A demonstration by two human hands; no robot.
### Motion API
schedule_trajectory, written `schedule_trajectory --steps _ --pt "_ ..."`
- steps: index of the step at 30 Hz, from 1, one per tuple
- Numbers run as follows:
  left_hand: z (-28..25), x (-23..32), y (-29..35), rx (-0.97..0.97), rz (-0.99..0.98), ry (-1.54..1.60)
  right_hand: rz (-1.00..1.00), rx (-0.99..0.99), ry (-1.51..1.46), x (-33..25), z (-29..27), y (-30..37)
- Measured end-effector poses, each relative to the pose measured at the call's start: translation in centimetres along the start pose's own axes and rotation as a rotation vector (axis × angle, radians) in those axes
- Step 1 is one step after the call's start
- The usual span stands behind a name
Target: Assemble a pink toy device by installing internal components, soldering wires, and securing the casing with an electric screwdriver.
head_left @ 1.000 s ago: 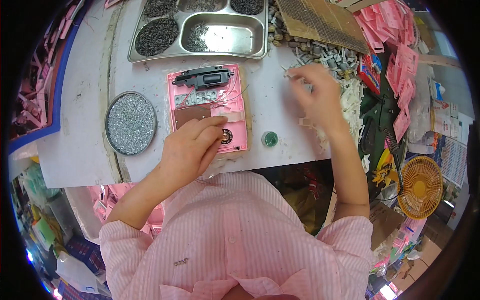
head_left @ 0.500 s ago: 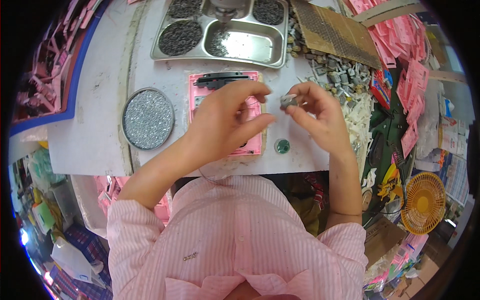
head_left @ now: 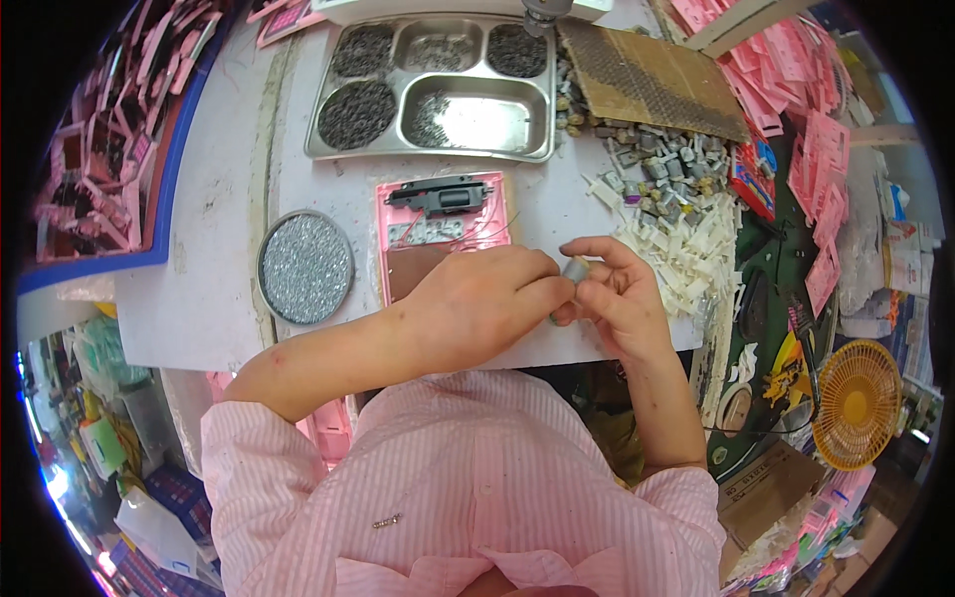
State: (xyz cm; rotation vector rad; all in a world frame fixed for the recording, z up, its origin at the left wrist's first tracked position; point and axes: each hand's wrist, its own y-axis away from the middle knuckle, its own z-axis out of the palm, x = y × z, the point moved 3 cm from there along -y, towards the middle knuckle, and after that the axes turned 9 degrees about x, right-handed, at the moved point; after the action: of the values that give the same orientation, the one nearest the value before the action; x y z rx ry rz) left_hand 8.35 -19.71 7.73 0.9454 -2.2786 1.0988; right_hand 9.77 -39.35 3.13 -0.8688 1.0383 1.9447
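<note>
Near the front of the table, my right hand [head_left: 627, 301] pinches a small grey metal motor [head_left: 575, 268] between thumb and fingers. My left hand [head_left: 468, 301] is closed, its fingertips against the motor's near side; whatever they grip is hidden. Behind my left hand lies a pink plastic casing [head_left: 384, 261], partly covered by it. A black mechanism [head_left: 438, 194] sits at the casing's far end, with a metal plate [head_left: 423, 232] and thin wires below. A small green round pot is mostly hidden under my fingers.
A round dish [head_left: 306, 267] of small silvery parts stands left. Behind is a steel compartment tray [head_left: 328, 147] holding dark screws. To the right lie heaped motors [head_left: 667, 164], white plastic parts [head_left: 686, 264] and a cardboard sheet [head_left: 652, 85]. A blue-edged bin [head_left: 149, 254] holds pink casings.
My left hand has come over to the motor and its fingers have closed. My right hand has moved nearer to me with the motor. The whole view has shifted slightly.
</note>
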Motion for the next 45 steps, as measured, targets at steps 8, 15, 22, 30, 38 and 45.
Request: schedule_trajectory --steps 8,15,22,30,38,45 --pt "1.5 -11.3 -12.5 0.183 -0.284 -0.108 -0.153 0.142 -0.124 -2.5 -3.3 0.9" --pt "2.9 -16.2 -15.2 0.235 -0.354 -0.495 -0.149 0.039 -0.243 -2.1 -3.9 0.8" --pt "3.5 -15.6 -15.1 0.205 -0.182 -0.662 -0.221 0.072 0.083 -2.0 -4.2 1.4" --pt "0.7 -8.8 -7.2 0.301 -0.135 -0.166 -0.211 0.17 0.789 0.0 -3.9 3.4" --pt "-3.6 -1.5 5.0 0.288 -0.827 0.611 -0.222 0.09 1.123 0.8 -2.0 2.4" --pt "-1.2 0.6 8.6 0.272 -0.66 0.505 -0.367 0.031 1.233 1.2 -0.8 2.2"
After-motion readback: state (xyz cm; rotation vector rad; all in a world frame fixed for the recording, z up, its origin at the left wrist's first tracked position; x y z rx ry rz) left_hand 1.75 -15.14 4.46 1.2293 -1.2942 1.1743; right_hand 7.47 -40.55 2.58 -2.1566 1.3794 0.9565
